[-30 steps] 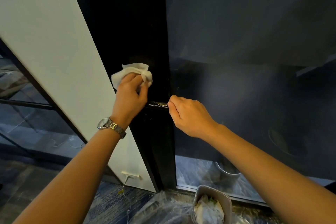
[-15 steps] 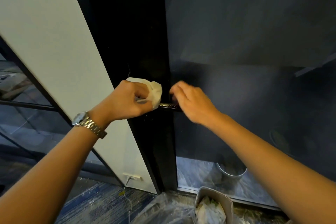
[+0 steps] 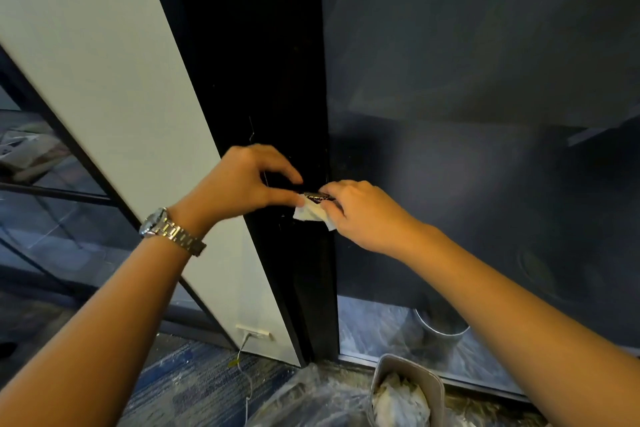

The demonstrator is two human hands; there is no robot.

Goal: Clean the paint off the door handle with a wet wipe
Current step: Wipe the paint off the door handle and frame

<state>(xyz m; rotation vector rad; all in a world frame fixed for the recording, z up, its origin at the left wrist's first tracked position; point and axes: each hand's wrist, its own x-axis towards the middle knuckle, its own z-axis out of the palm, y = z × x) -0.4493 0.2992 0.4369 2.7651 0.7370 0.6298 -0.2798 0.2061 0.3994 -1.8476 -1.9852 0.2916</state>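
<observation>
- Right hand [image 3: 363, 215], mid-frame, is curled closed around the white wet wipe [image 3: 311, 213] and presses it on the door handle [image 3: 317, 197].
- Left hand [image 3: 242, 180] pinches the wipe's left corner, thumb and forefinger.
- Black door frame [image 3: 263, 80] behind.

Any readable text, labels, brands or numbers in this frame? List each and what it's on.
None can be read.
Wristwatch: dial turned away and blurred, no brand or numerals legible.
Door handle: bright marks on the metal, too small and blurred to tell whether they are lettering or paint.
Wall outlet: no marking readable.
Wet wipe: plain.
</observation>
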